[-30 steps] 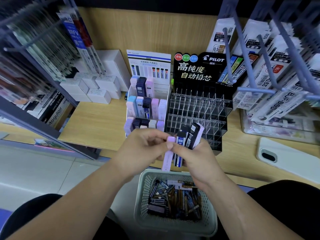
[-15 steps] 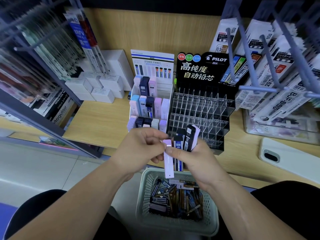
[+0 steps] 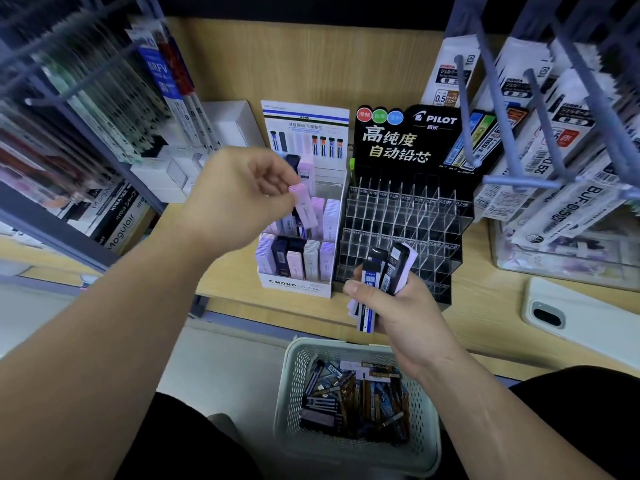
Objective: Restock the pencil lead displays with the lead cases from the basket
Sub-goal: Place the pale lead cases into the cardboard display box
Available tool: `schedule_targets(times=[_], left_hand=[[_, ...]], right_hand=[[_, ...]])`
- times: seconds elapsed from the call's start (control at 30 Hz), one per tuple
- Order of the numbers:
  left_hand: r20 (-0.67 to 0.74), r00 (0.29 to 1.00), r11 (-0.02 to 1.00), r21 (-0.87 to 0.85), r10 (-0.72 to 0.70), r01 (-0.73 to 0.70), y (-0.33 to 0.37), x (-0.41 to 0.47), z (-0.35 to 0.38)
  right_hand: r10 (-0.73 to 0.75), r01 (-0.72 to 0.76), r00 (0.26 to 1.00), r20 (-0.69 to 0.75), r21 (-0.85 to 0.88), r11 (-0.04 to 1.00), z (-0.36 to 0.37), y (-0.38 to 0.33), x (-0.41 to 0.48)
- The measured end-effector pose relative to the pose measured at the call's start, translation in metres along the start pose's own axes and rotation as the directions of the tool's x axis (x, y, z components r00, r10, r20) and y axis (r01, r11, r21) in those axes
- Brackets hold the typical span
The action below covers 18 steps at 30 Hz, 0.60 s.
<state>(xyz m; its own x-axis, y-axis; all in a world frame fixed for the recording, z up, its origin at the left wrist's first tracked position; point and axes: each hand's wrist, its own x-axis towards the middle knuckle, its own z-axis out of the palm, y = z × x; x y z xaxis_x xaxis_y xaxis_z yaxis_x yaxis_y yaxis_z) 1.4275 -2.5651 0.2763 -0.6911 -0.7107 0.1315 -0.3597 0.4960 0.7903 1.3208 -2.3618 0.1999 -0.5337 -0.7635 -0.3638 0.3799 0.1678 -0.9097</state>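
The pale pink lead case (image 3: 304,206) is pinched between the thumb and fingers of your left hand (image 3: 239,199). It is tilted, top end toward 11 o'clock, in front of the middle tier of the white MONO display (image 3: 294,284). That display's rows already hold upright pink, lilac, white and dark cases.

Your right hand (image 3: 405,320), at 4 o'clock from the pink case, has its fingers wrapped round a small bundle of lead cases (image 3: 382,271). Most are dark, and one white and blue case pokes out below the palm. The bundle stands in front of the lower cells of the clear-celled black Pilot display (image 3: 405,220), which is just beside the MONO one at its 3 o'clock.

The white mesh basket (image 3: 292,382) is at 6 o'clock, below the tabletop (image 3: 485,299) edge, with a loose pile of lead cases (image 3: 353,396) inside. A white phone (image 3: 568,310) lies camera-side up on the tabletop at 3 o'clock from your right hand, well apart from both displays.
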Motion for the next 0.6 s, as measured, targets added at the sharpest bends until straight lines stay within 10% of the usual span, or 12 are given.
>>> schedule_targets(times=[0.6], left_hand=[[0.132, 0.976, 0.824, 0.522, 0.175, -0.219, -0.032, 0.033, 0.046]], right_hand=[[0.016, -0.015, 1.0, -0.021, 0.019, 1.0, -0.003, 0.002, 0.003]])
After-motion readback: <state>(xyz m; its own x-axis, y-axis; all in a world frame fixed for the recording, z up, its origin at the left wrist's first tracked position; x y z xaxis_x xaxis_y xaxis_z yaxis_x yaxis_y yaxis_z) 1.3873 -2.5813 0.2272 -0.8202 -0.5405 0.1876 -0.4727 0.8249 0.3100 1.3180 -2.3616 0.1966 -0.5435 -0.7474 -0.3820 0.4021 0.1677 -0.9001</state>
